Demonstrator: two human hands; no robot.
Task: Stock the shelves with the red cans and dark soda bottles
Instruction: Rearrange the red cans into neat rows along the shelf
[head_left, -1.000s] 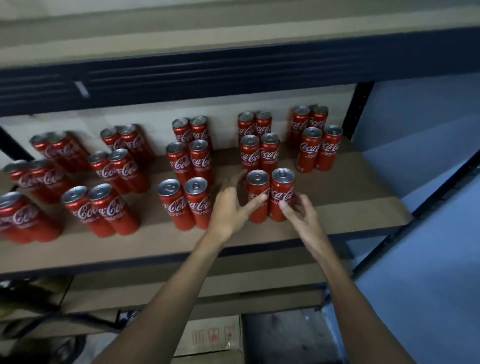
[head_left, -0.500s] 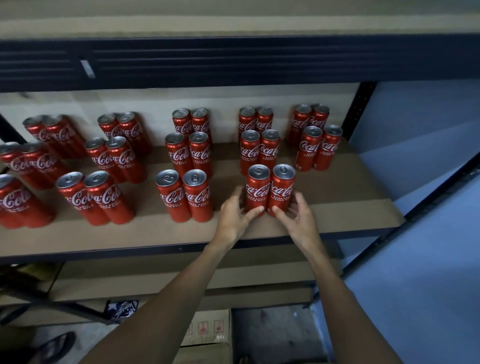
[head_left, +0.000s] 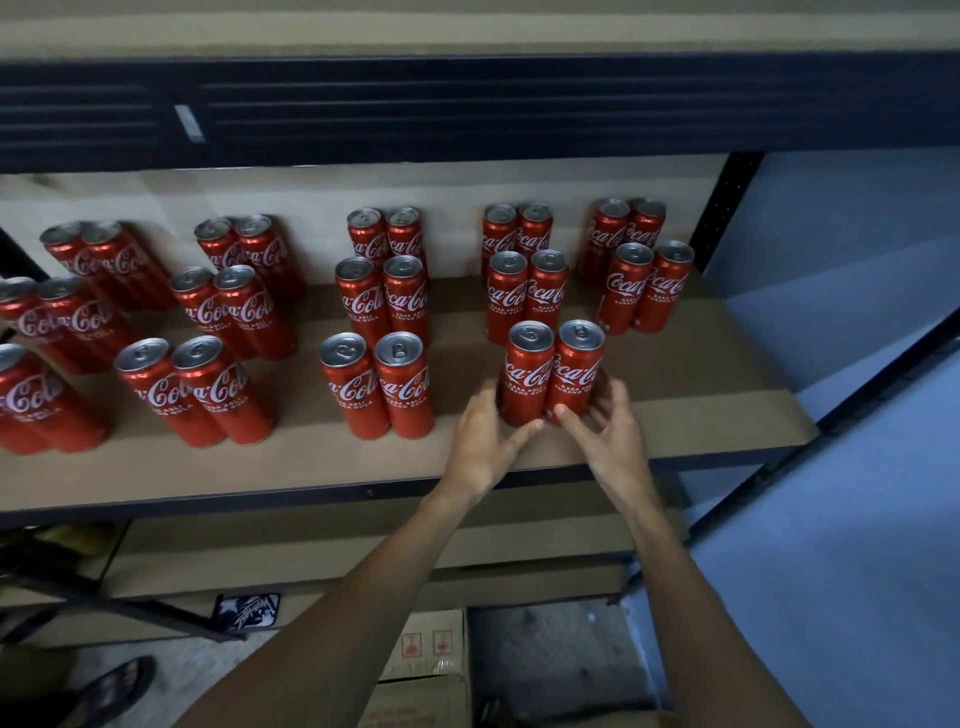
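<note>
Left hand (head_left: 480, 441) grips the left can (head_left: 524, 379), right hand (head_left: 610, 434) the right can (head_left: 576, 374), on the shelf board (head_left: 701, 415).
Under the shelf board, nearest to the viewer, a cardboard box (head_left: 431, 649) stands on the floor. Near the board's front edge, toward its right end, each hand curls its fingers around the lower part of its red can; both cans stand upright and touch. Further back on the board, other red cans (head_left: 506, 301) stand in pairs.
</note>
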